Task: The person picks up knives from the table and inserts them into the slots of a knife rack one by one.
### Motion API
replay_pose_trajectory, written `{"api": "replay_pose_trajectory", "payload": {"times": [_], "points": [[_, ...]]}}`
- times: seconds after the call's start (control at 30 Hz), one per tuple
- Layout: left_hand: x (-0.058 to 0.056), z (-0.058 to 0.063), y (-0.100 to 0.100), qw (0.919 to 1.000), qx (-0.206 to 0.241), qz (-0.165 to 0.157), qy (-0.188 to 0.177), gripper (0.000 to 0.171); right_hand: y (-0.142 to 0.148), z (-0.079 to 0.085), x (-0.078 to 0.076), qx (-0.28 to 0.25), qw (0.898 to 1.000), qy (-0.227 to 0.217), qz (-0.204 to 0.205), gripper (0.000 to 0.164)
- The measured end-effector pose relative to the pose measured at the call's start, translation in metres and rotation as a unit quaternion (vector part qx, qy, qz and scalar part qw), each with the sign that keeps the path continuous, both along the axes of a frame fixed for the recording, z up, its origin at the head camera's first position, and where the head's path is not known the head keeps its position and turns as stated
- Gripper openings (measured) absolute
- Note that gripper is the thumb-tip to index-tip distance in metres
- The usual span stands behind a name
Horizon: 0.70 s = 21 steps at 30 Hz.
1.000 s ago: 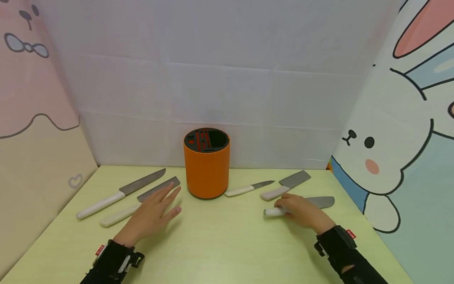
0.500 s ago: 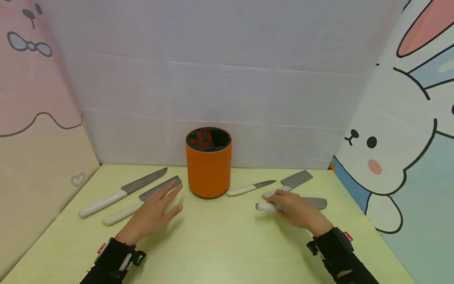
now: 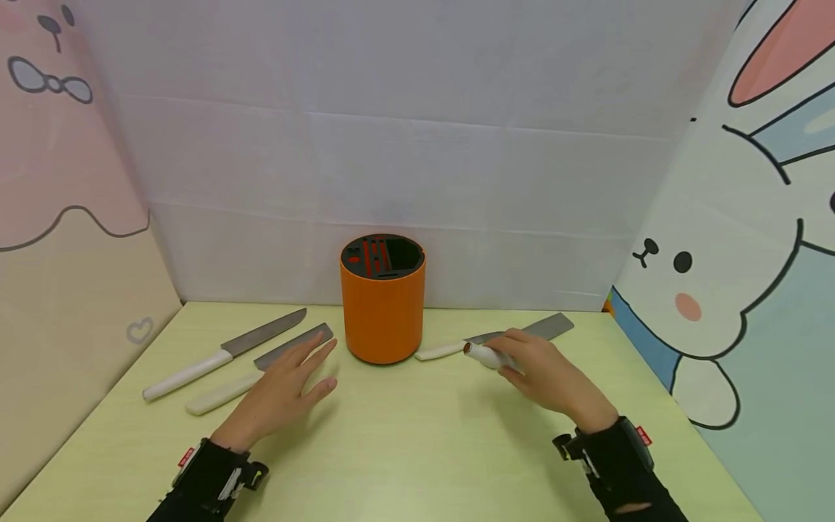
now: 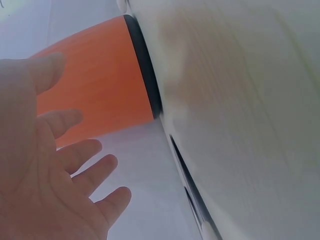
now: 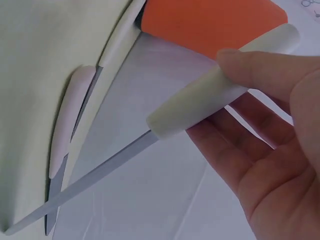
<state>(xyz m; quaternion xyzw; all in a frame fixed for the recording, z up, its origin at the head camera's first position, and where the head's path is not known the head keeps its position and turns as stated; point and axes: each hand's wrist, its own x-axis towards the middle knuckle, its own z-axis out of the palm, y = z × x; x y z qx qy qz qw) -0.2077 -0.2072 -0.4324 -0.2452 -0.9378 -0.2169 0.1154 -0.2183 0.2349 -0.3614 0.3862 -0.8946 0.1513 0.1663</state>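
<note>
My right hand (image 3: 544, 373) grips the white handle of a knife (image 3: 485, 355). The right wrist view shows the knife (image 5: 200, 100) tilted, handle raised and the grey blade (image 5: 95, 175) slanting down, its tip near the tabletop. My left hand (image 3: 280, 384) has its fingers spread and holds nothing; it hovers beside a white-handled knife (image 3: 225, 395) and hides part of it. Left of that lies a longer knife (image 3: 185, 375). An orange round knife block (image 3: 383, 319) with a dark slotted top stands between the hands.
A small paring knife (image 3: 440, 351) lies just right of the block. Behind my right hand lies a cleaver (image 3: 553, 326), its handle hidden in the head view. A white backdrop (image 3: 457, 181) closes off the back of the pale table (image 3: 404, 449), with printed cartoon sheets at both sides.
My right hand has lifted the knife off the table and shifted slightly left and up, with the handle end now tilted higher. The left hand has stayed in place.
</note>
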Motion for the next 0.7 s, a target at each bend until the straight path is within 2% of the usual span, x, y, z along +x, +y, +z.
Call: {"api": "replay_pose_trajectory", "payload": {"times": [0.3, 0.4, 0.53, 0.7], "points": [[-0.002, -0.001, 0.004, 0.9999, 0.008, -0.005, -0.007, 0.069, -0.013, 0.019, 0.004, -0.076, 0.997, -0.002, -0.011, 0.041], [-0.005, -0.001, 0.008, 0.9996, 0.018, -0.007, -0.021, 0.07, -0.02, 0.026, 0.006, -0.098, 0.995, -0.003, -0.011, 0.041], [-0.009, 0.001, 0.015, 0.9988, 0.029, -0.009, -0.039, 0.072, -0.028, 0.03, 0.008, -0.126, 0.992, -0.004, -0.009, 0.041], [-0.013, 0.006, 0.023, 0.9983, 0.044, -0.021, -0.032, 0.074, -0.036, 0.033, 0.007, -0.168, 0.986, -0.013, -0.007, 0.042]]}}
